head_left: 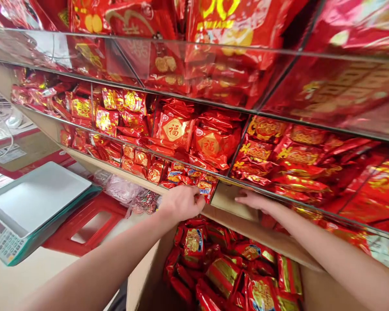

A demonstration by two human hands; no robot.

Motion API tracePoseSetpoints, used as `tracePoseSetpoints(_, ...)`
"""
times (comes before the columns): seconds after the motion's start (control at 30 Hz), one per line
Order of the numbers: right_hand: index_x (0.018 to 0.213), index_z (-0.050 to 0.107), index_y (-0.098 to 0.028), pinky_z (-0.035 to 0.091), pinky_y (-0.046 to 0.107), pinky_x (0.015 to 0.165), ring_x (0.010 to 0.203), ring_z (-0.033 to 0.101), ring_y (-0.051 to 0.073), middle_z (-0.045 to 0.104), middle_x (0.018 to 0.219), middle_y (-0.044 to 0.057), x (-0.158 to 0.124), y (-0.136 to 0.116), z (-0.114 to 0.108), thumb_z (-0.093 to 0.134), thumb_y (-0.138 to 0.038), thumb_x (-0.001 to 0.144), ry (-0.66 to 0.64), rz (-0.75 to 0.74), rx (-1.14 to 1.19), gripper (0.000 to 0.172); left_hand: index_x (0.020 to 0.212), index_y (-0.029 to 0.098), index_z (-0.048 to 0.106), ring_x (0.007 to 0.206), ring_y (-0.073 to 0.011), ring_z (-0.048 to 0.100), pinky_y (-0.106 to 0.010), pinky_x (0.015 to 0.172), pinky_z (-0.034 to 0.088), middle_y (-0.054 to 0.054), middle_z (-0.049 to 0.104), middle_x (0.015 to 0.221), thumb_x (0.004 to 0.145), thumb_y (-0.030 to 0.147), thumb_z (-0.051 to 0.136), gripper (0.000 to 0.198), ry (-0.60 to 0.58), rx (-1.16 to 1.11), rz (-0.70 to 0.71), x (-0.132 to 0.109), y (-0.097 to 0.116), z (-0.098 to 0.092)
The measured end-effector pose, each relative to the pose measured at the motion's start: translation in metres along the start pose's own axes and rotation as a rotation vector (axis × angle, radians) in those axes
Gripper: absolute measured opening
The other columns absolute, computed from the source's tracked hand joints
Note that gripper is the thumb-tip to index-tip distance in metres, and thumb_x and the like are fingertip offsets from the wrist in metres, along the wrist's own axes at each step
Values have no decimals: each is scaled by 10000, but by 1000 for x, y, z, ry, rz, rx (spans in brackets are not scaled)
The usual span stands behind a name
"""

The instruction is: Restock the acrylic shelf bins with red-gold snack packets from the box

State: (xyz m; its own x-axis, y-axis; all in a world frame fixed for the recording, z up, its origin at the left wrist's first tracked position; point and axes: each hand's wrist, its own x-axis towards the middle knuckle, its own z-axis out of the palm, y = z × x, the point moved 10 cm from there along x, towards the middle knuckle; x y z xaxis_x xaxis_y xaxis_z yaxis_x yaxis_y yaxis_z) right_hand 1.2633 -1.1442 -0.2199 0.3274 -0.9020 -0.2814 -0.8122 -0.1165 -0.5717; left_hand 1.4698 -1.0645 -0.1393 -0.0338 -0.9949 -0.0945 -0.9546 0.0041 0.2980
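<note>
My left hand [181,202] reaches to the front of a glass-fronted bin and its fingers are curled round small red and gold candy packets [205,186] there. My right hand [254,200] lies flat, fingers stretched out, on the bare brown floor of the neighbouring bin compartment [228,199]. Below both arms stands an open cardboard box [149,276] filled with several red and gold wrapped candies [227,268].
Glass-fronted shelves [214,103] hold heaps of red and gold sweets in divided compartments. At the left a weighing scale [32,203] sits above a red plastic stool [84,224]. A clear plastic bag [126,192] lies beside the box.
</note>
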Motion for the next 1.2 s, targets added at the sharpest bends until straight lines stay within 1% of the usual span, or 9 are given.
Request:
tracePoseSetpoints(0.17, 1023, 554, -225, 448, 310, 797, 902, 566, 193, 601, 1026, 45, -103, -14, -22, 527, -397, 727, -41, -114, -26, 344, 797, 241, 612, 737, -184, 587, -269, 644, 402, -17, 651, 797, 770, 388, 326, 323, 56, 103, 87, -1, 7, 1)
tracePoseSetpoints(0.33, 1036, 511, -198, 360, 400, 919, 1070, 457, 225, 515, 1137, 85, -236, -13, -53, 434, -389, 790, 679, -215, -228, 321, 884, 239, 592, 737, -176, 575, -269, 652, 405, -17, 639, 817, 790, 369, 310, 325, 79, 125, 109, -7, 15, -9)
tracePoseSetpoints(0.47, 999, 520, -144, 314, 483, 922, 1156, 345, 310, 386, 1246, 159, -305, 22, -10, 452, -353, 771, 999, -153, -394, 316, 1121, 203, 474, 996, -204, 485, -351, 864, 350, -69, 575, 1040, 815, 281, 302, 359, 328, 107, 352, -41, 40, -34)
tracePoseSetpoints(0.53, 961, 546, -155, 336, 482, 892, 1172, 318, 333, 339, 1289, 157, -312, 35, 21, 459, -329, 763, 958, -116, -486, 277, 1077, 230, 512, 1064, -223, 430, -410, 928, 290, -69, 550, 1075, 790, 230, 356, 326, 377, 99, 592, -75, 59, -21)
tracePoseSetpoints(0.63, 931, 574, -202, 356, 464, 857, 1156, 347, 320, 356, 1298, 114, -311, 45, 49, 471, -274, 753, 863, -33, -593, 218, 1008, 284, 546, 1030, -209, 449, -398, 923, 314, -41, 553, 1031, 761, 194, 370, 316, 156, 45, 804, -114, 71, 45)
tracePoseSetpoints(0.73, 914, 584, -226, 352, 453, 849, 1121, 393, 294, 435, 1246, 89, -310, 47, 54, 460, -242, 760, 833, 49, -618, 198, 1185, 180, 406, 1103, -225, 402, -364, 912, 354, -114, 428, 1179, 786, 291, 356, 417, 106, -23, 372, -102, 36, 99)
tracePoseSetpoints(0.83, 867, 596, -234, 341, 446, 856, 1085, 428, 274, 499, 1185, 67, -310, 44, 48, 445, -208, 759, 834, 97, -576, 188, 1232, 101, 321, 1148, -287, 354, -408, 910, 346, -173, 364, 1206, 768, 429, 375, 570, 128, -37, -103, -85, -2, 128)
tracePoseSetpoints(1.03, 791, 604, -236, 335, 440, 855, 1020, 481, 251, 558, 1116, 41, -316, 41, 37, 454, -147, 719, 918, 98, -464, 189, 1236, 120, 302, 1165, -290, 349, -396, 949, 315, -166, 314, 1246, 728, 275, 439, 549, 169, -67, -183, -68, -5, 127)
tracePoseSetpoints(1.2, 745, 596, -253, 158, 558, 941, 933, 534, 268, 626, 983, 18, -326, 33, 38, 505, -198, 716, 1055, -40, -368, 110, 1256, 198, 237, 1202, -254, 313, -392, 977, 326, -119, 302, 1276, 671, 191, 461, 626, 279, -172, 93, -100, 14, 94)
